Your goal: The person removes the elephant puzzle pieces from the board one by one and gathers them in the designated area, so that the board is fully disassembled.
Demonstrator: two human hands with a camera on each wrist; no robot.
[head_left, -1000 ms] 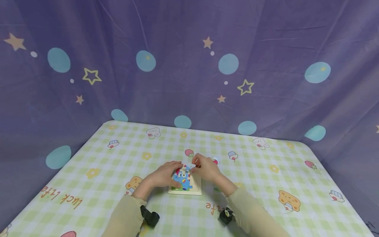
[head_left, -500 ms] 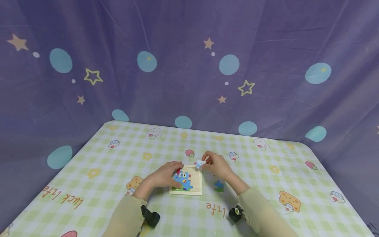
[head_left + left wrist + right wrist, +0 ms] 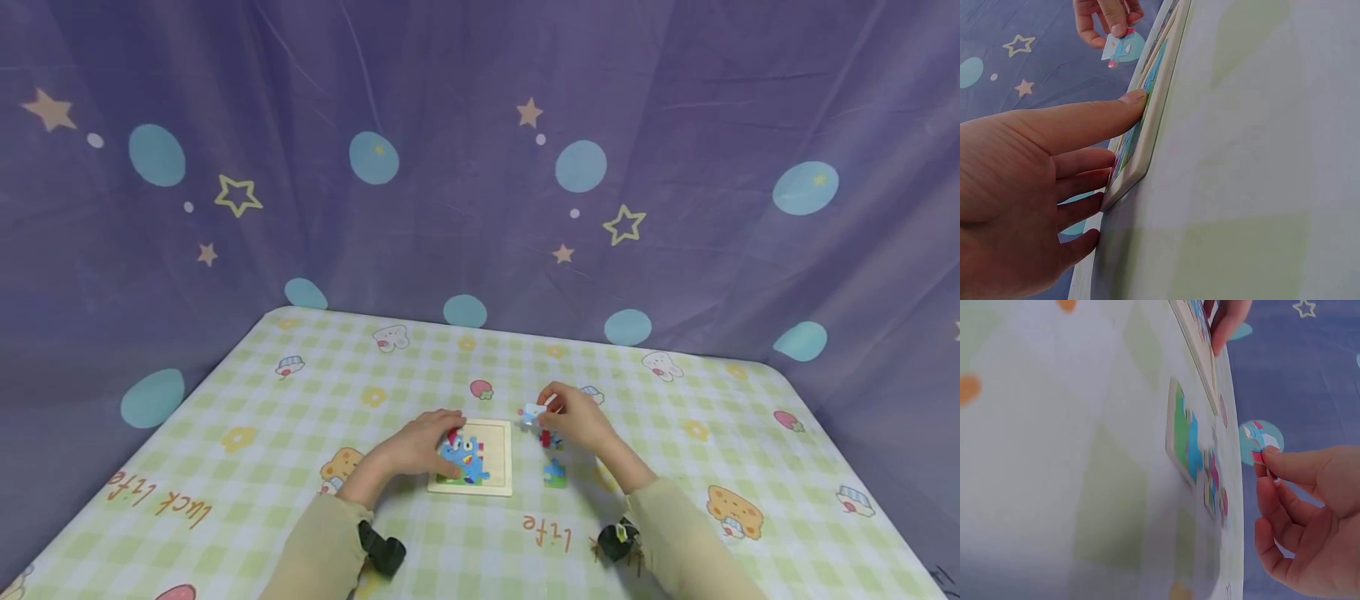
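Right fingers [image 3: 1270, 497] pinch a piece [image 3: 532, 414]; left fingers [image 3: 1085, 182], spread, seemingly touch the tray [image 3: 495, 450].

Cannot see most of the left border of the wooden board [image 3: 495, 446] under the left hand [image 3: 420, 443] in the head view, nor the near end of the puzzle piece [image 3: 532, 413] pinched by the right hand [image 3: 573, 414]. Cannot follow the sleeves [image 3: 318, 550] past the bottom edge. From the right wrist, cannot count the blurred loose pieces [image 3: 1180, 434], perhaps three, seen almost edge-on.
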